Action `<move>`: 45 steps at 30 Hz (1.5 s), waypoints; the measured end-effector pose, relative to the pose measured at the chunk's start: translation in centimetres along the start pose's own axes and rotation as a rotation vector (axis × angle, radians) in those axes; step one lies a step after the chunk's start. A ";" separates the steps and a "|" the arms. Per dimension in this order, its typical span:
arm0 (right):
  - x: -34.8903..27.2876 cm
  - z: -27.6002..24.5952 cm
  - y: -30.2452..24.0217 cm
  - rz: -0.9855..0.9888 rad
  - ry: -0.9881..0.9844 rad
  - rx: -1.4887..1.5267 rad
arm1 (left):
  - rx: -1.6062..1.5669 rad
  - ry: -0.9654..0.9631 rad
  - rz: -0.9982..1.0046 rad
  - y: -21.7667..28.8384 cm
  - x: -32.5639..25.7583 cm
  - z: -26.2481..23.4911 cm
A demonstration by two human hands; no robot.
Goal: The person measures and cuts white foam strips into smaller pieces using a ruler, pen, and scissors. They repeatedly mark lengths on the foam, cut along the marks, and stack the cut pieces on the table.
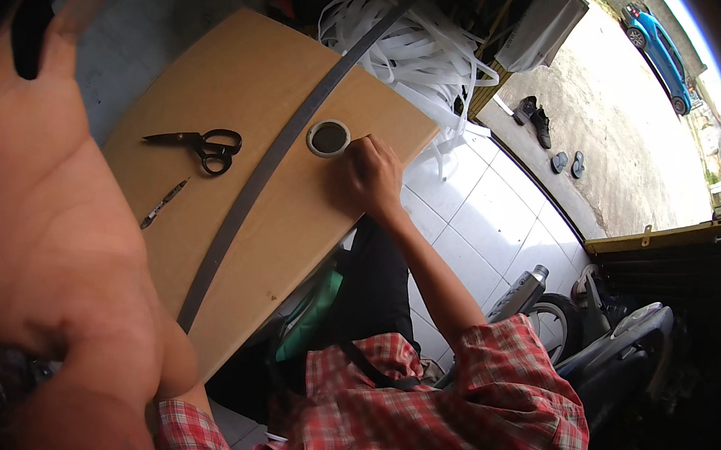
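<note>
My left hand (56, 173) is raised very close in front of the view at the left. Its palm and wrist look large, and its outer fingers are stretched apart, with nothing seen in them. On the brown tabletop (245, 69) rests my right hand (373, 175), its fingers curled closed; what they may hold is hidden. Just left of it lies a round ring (329, 138) with a pale rim and dark middle. A long dark grey strip (274, 153) runs across the table. Black scissors (204, 147) and a marker pen (163, 205) lie left of the strip.
A heap of white plastic strips (410, 45) stands past the table's far edge. To the right are white floor tiles (491, 202), a metal bottle (526, 287) and a wheeled machine (599, 340). Shoes (537, 120) and a blue car (660, 56) are outside.
</note>
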State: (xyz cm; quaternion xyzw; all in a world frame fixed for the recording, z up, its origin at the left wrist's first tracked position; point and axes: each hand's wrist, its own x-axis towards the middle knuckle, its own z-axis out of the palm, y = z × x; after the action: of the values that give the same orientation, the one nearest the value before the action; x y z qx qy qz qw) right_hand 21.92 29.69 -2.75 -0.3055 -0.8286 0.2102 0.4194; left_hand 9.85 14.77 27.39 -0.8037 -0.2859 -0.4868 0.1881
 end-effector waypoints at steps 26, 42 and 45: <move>2.8 -2.6 4.4 0.072 0.077 -0.312 | 0.005 -0.110 -0.881 -6.9 -21.1 20.9; 2.4 -3.2 2.4 0.244 -0.135 -0.297 | 0.149 -0.508 -0.932 -5.3 -19.7 20.3; 1.3 -2.9 1.5 0.310 -0.210 -0.326 | 0.093 -0.457 -0.972 -5.0 -21.3 20.6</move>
State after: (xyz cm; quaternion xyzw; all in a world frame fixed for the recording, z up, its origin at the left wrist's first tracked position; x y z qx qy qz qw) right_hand 24.15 31.93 -1.28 -0.4691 -0.8338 0.1661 0.2391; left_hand 12.77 24.64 -0.85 -0.6548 -0.6800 -0.3173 -0.0905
